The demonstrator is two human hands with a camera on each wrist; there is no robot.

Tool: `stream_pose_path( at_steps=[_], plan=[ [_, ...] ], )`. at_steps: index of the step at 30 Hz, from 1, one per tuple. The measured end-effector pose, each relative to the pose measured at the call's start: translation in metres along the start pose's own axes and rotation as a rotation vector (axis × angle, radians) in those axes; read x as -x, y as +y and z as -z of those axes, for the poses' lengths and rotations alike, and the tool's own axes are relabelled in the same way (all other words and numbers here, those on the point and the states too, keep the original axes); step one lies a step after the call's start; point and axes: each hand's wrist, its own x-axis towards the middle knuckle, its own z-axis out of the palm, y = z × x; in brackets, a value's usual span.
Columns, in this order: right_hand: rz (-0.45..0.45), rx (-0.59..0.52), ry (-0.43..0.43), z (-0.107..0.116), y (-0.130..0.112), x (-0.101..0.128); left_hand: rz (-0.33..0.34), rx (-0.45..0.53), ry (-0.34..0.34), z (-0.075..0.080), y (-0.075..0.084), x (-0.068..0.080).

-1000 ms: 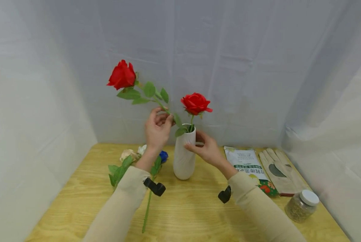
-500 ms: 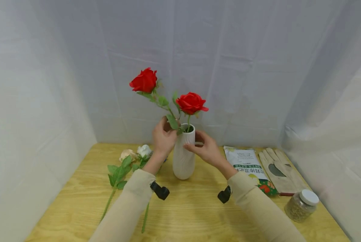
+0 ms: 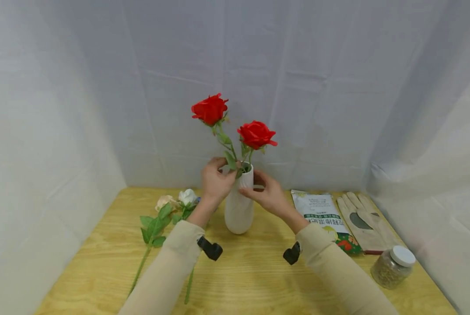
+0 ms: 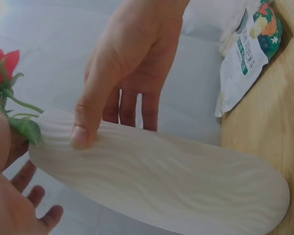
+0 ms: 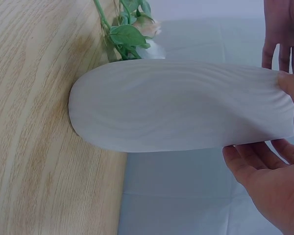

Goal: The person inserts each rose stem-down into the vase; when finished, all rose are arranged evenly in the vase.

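Since the earlier frames, the taller red artificial rose has been swung upright and lowered, so that its green stem now enters the mouth of the white ribbed ceramic vase beside the shorter red rose already standing there. The stem is pinched just above the vase rim by the curled fingers of the left hand, with a leaf caught at the fingertips. Directly to the right of that hand, the vase neck is gripped by the right hand: the thumb is pressed on the near side and the fingers are wrapped behind, as is shown in the left wrist view. The vase is stood upright on the pale wooden table. Left of the left hand, cream and white artificial flowers with green leaves are laid on the table. Right of the right hand, a printed white packet, beige work gloves and a white-lidded glass jar are laid out.
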Motion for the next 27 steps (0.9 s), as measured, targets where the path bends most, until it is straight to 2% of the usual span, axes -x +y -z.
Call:
stream_pose_path(
  at_steps=[3,9,13,19,24,27],
  plan=[
    [0.003,-0.012,-0.003,0.000,0.000,-0.001,-0.010,-0.002,0.003,0.000,0.002,-0.001],
    [-0.011,-0.021,0.000,0.000,0.000,0.000,0.010,0.138,0.062,-0.002,0.006,-0.003],
    [-0.017,-0.024,0.003,0.001,0.000,0.001,0.013,0.167,0.068,-0.001,0.008,-0.007],
    [-0.007,-0.023,0.012,-0.001,0.001,-0.001,-0.030,0.124,0.102,-0.001,0.008,-0.011],
    [-0.003,0.008,0.013,-0.002,0.001,-0.002,-0.158,0.003,0.105,-0.001,0.003,-0.010],
    [-0.005,0.010,0.013,-0.002,0.001,-0.002,-0.202,-0.040,0.087,-0.001,0.001,-0.010]
  ],
)
